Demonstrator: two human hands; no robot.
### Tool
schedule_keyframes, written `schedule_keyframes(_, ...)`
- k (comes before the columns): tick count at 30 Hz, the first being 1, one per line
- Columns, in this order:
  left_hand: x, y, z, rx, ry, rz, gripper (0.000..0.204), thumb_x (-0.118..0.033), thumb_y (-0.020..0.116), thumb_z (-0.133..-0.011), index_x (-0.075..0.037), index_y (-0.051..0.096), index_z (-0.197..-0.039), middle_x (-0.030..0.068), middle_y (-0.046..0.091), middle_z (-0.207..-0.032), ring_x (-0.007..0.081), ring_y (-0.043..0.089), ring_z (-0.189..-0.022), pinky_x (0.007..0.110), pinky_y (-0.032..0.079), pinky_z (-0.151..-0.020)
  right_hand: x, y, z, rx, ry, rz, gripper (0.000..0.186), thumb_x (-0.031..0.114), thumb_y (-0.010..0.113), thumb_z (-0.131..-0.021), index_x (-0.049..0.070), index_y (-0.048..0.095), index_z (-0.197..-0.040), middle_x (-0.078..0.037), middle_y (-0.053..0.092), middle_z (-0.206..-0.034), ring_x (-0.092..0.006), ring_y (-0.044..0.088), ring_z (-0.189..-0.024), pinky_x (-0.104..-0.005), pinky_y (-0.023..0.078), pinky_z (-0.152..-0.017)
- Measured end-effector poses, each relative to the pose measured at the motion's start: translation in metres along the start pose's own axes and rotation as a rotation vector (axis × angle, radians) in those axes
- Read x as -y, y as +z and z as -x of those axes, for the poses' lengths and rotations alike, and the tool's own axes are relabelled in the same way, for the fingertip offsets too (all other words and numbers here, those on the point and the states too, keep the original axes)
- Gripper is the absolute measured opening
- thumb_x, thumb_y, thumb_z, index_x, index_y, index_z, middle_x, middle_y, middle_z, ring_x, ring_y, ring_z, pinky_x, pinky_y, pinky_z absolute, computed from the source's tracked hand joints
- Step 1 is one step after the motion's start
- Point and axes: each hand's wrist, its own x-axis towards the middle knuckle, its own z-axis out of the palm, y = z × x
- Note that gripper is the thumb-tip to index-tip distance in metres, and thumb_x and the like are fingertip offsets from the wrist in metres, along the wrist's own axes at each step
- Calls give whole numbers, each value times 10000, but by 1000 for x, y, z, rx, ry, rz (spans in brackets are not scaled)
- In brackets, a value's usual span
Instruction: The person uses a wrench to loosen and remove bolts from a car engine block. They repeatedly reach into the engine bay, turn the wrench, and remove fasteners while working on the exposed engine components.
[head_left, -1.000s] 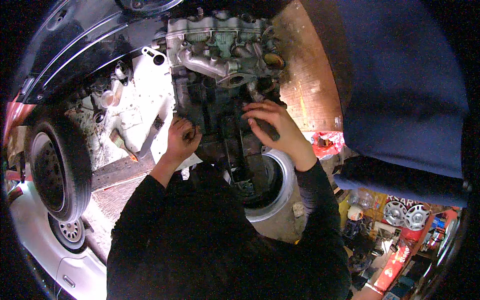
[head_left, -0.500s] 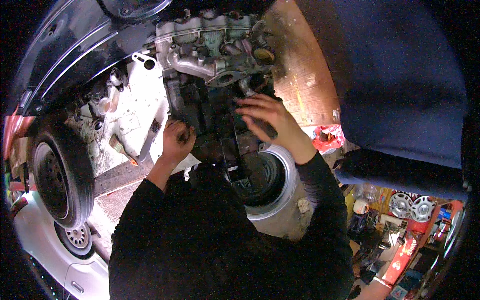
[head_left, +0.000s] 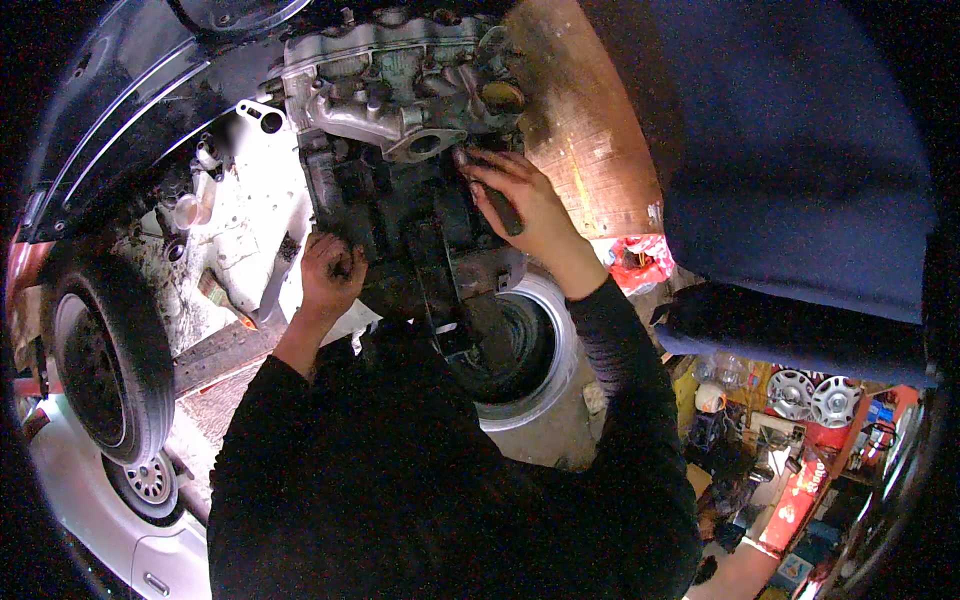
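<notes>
A grimy engine block (head_left: 385,215) stands in front of me, its pale metal manifold (head_left: 370,125) across the upper part. My left hand (head_left: 330,275) is at the block's lower left edge. Its fingers are curled together, and whatever they may hold is hidden. My right hand (head_left: 535,210) reaches in from the right, below the round manifold opening (head_left: 426,146). Those fingers are bent toward the thumb around something dark and elongated, too shadowed to name. Both hands have dark smudges on the fingers.
A brush (head_left: 222,295) and loose metal parts (head_left: 190,208) lie on the white surface at left. A wheel (head_left: 110,360) stands nearby. Below the block lies a tire (head_left: 560,375). A brown board (head_left: 595,150) and red plastic bag (head_left: 640,262) are at right.
The whole view has shifted, so the engine appears farther left. My right hand has risen slightly toward the manifold opening, with its fingers closer together. My left hand stays at the block's edge.
</notes>
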Motion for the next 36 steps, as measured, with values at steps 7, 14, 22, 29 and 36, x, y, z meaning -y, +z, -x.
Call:
schedule_keyframes(7,1,-1,-3,-15,52,-15,336,7,730,-764,-87,439,-626,87,493,-632,333,513,-661,432,416,-687,-15,9,-3,55,71,-11,327,236,690,-957,112,701,-1259,-148,656,-1349,-373,572,-1292,-464,457,-1122)
schedule_keyframes(14,-4,-4,-4,-1,45,-50,349,18,734,-757,-92,432,-622,85,496,-626,326,515,-630,426,420,-693,-10,5,-10,266,88,-50,310,222,688,-951,94,707,-1233,-168,673,-1303,-376,609,-1234,-459,479,-1082)
schedule_keyframes(22,-3,-2,-2,1,24,-39,349,13,734,-762,-76,429,-619,89,471,-604,332,520,-623,425,426,-691,-16,12,-7,261,23,4,235,164,690,-954,45,728,-1153,-173,710,-1228,-370,649,-1155,-429,505,-1029)
schedule_keyframes(29,-4,-3,-2,-20,17,-24,345,-7,740,-761,-65,431,-621,104,496,-626,354,532,-644,441,447,-708,-28,12,-1,250,320,-311,230,110,673,-966,29,724,-1175,-162,736,-1206,-309,691,-1141,-369,508,-1017)
schedule_keyframes(36,-11,-11,1,-128,-29,-80,237,-33,757,-761,-31,593,-931,165,624,-1010,383,613,-945,452,505,-817,-32,31,11,137,176,-309,215,102,661,-992,-2,725,-1169,-123,762,-1160,-182,714,-1042,-290,528,-920)
